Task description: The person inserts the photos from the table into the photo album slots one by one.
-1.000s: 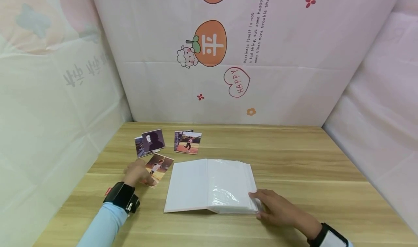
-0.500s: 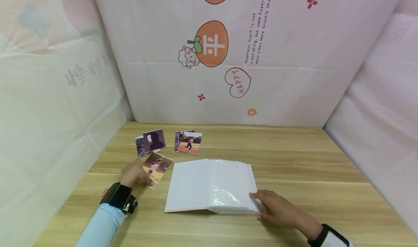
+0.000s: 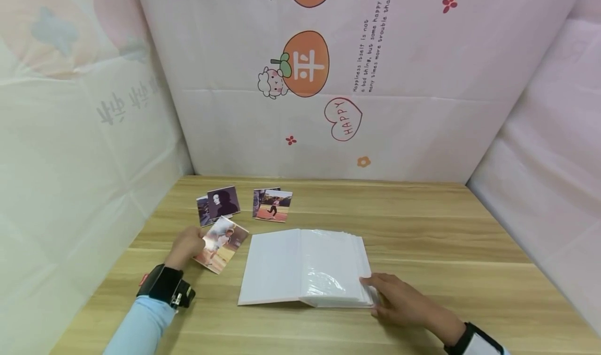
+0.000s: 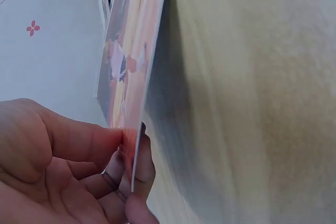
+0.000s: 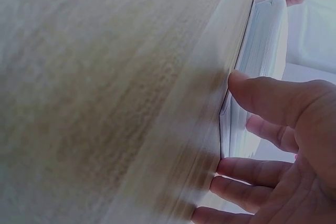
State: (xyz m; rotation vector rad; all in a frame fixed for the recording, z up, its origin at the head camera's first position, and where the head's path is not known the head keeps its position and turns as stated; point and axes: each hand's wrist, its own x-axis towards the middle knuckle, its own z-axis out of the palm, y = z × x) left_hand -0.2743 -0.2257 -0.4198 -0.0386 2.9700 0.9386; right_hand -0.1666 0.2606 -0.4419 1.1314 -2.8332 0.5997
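Head camera: nearest, at the right, the right hand lies on the wooden table with fingers loosely extended, their tips against the near right corner of an open white photo album; the right wrist view shows the thumb on the page edges and nothing gripped. To the left, the left hand pinches a photo of a running figure between thumb and fingertips, its edge raised off the tabletop in the left wrist view, just left of the album. Farther back on the left lie a dark portrait photo overlapping another print, and a photo of a runner on a track. A cartoon-printed backdrop stands beyond
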